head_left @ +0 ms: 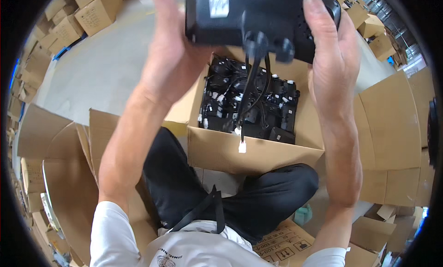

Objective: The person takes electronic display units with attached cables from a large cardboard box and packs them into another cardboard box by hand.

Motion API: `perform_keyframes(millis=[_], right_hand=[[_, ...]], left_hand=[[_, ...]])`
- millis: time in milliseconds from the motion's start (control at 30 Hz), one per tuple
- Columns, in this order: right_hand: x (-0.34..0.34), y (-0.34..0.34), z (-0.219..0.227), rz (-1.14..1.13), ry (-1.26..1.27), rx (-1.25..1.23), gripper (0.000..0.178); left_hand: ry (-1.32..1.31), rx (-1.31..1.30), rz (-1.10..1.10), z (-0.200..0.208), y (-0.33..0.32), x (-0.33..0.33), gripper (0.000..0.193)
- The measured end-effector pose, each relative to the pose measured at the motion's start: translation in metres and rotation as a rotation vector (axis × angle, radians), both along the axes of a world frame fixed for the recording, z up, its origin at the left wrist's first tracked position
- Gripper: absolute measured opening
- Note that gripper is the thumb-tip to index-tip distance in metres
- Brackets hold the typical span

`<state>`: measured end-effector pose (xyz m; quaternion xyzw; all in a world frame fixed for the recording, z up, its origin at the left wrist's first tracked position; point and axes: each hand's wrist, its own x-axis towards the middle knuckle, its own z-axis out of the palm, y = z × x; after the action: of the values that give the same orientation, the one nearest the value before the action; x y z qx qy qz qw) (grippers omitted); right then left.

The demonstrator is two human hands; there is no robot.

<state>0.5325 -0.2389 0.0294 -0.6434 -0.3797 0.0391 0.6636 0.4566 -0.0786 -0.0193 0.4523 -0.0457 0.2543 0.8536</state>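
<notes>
A black plastic device (272, 17) with rounded ends, a white label and small holes near one end is raised high in front of me. My right hand (336, 54) grips its right end, thumb pressed on the near face. Against the left end lies my left hand (173, 59), its fingers partly hidden behind the device and its thumb out of the way at the side. Black cables (251, 89) hang from the device's lower edge, ending in white plugs (242, 147). Below stands an open cardboard box (244, 151) holding several similar black devices (230, 91) with cables.
Open cartons (69, 174) crowd my left, and a large carton (390, 133) with raised flaps stands on the right. Stacked boxes (97, 13) line the far left. A printed carton (288, 244) lies beneath me, near a small green object (302, 214).
</notes>
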Motion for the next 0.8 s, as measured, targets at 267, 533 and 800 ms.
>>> perform_keyframes(millis=[267,533,800], right_hand=[[0.167,-0.037,-0.143,-0.058,0.633,0.231,0.032],[0.261,-0.090,-0.340,-0.461,1.172,0.290,0.038],[0.279,-0.081,-0.449,-0.792,1.120,0.091,0.058]], left_hand=[[0.618,0.084,-0.729,-0.136,-0.023,0.050,0.018],[0.476,-0.329,-0.430,-0.152,0.035,0.111,0.058],[0.668,-0.085,-0.314,-0.145,0.028,0.096,0.051]])
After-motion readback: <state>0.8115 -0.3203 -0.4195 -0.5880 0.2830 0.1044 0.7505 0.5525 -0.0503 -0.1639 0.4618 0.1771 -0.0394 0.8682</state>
